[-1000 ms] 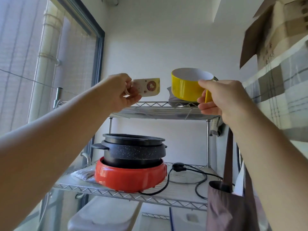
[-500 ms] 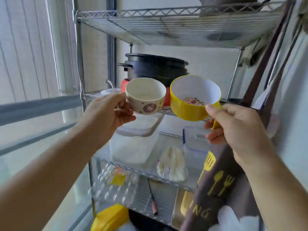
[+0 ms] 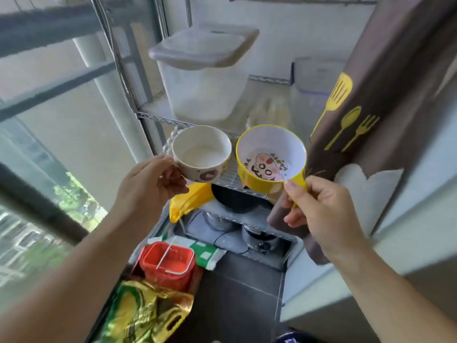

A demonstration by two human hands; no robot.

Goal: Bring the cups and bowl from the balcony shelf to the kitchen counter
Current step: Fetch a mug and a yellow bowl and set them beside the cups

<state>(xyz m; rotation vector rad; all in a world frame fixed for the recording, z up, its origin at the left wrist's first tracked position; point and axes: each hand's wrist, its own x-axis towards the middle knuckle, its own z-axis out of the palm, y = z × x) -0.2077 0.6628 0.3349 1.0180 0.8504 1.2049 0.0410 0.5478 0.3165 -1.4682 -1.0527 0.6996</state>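
My left hand [image 3: 150, 184] grips the handle of a cream cup [image 3: 201, 153] with a small round picture on its side. The cup is empty and upright. My right hand [image 3: 319, 209] holds a yellow cup [image 3: 270, 159] by its handle; its white inside has a cartoon face on the bottom. Both cups are held side by side at chest height, off the wire shelf [image 3: 163, 118] and in front of it. No bowl is in view.
A lidded white plastic bin [image 3: 205, 70] and a clear box [image 3: 314, 75] stand on the shelf. A brown apron [image 3: 385, 95] hangs at the right. On the floor are a red basket [image 3: 167, 266], a gold bag [image 3: 146, 315] and pots on the lowest shelf. Window glass runs along the left.
Both cups came off the top shelf and down towards me. The view tilted from the top shelf down to the lower shelves and the floor.
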